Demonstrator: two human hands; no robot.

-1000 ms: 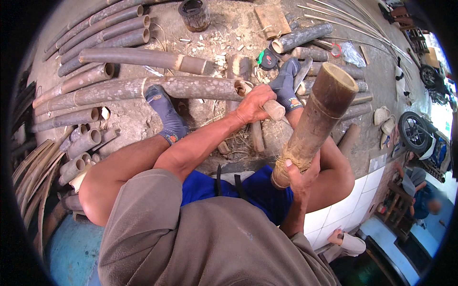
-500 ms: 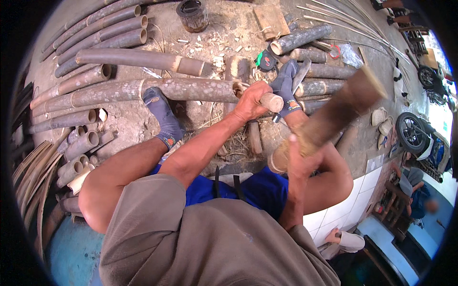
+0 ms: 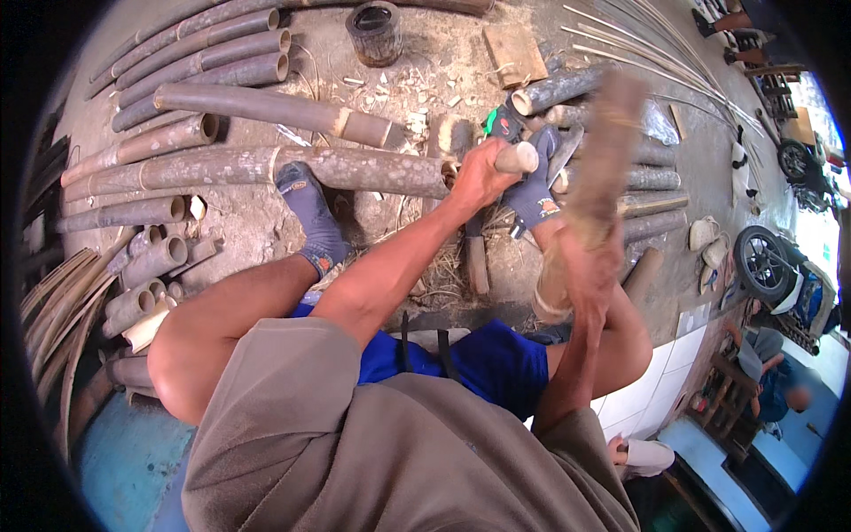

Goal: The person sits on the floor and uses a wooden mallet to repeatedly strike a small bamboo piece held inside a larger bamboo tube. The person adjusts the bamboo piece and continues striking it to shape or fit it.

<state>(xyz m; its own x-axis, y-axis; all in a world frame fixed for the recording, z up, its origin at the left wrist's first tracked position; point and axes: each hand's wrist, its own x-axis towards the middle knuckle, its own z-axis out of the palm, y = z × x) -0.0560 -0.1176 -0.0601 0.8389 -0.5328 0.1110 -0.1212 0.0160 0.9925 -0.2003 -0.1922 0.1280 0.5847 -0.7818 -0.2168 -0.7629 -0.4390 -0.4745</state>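
My left hand (image 3: pixel 481 180) is closed around a round wooden tool handle (image 3: pixel 518 159), its pale butt end pointing right. The tool's other end is hidden by my fist, beside the open end of a long mottled bamboo pole (image 3: pixel 363 168). That pole lies across the floor, with my left foot (image 3: pixel 306 208) in a grey sock against it. In my right hand (image 3: pixel 589 264) is a thick wooden mallet (image 3: pixel 612 133), raised nearly upright over my right leg and smeared by motion. Its head is right of the handle, apart from it.
Several bamboo poles (image 3: pixel 239 75) lie at the far left, with cut pieces (image 3: pixel 634 155) at the right. A dark can (image 3: pixel 374 35), a flat board (image 3: pixel 514 55) and a tape measure (image 3: pixel 503 122) lie ahead. Split strips (image 3: pixel 66 328) are piled left. A motorcycle wheel (image 3: pixel 764 263) stands right.
The mallet has swung from leaning right to nearly upright, and my right hand has moved up and to the right. My left hand keeps its grip on the handle. The view has shifted slightly.
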